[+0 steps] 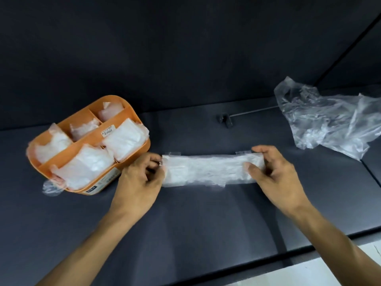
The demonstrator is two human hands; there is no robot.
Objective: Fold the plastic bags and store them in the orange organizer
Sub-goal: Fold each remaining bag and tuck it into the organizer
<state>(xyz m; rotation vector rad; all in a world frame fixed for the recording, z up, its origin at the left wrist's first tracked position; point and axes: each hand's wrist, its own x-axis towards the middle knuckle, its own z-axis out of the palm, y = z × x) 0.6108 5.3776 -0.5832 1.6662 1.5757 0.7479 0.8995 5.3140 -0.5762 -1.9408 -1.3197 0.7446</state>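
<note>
A clear plastic bag folded into a long flat strip (208,170) lies across the dark table in front of me. My left hand (140,178) pinches its left end with curled fingers. My right hand (270,172) grips its right end, thumb on top and fingers behind. The orange organizer (127,150) stands at the left, tilted in the view, with folded bags (123,139) packed in its compartments. A crumpled pile of loose clear bags (327,118) lies at the far right.
The dark table (206,219) ends at a front edge near the lower right, with a white floor beyond. A thin metal rod with a small clamp (225,118) lies behind the strip. A dark wall rises behind the table.
</note>
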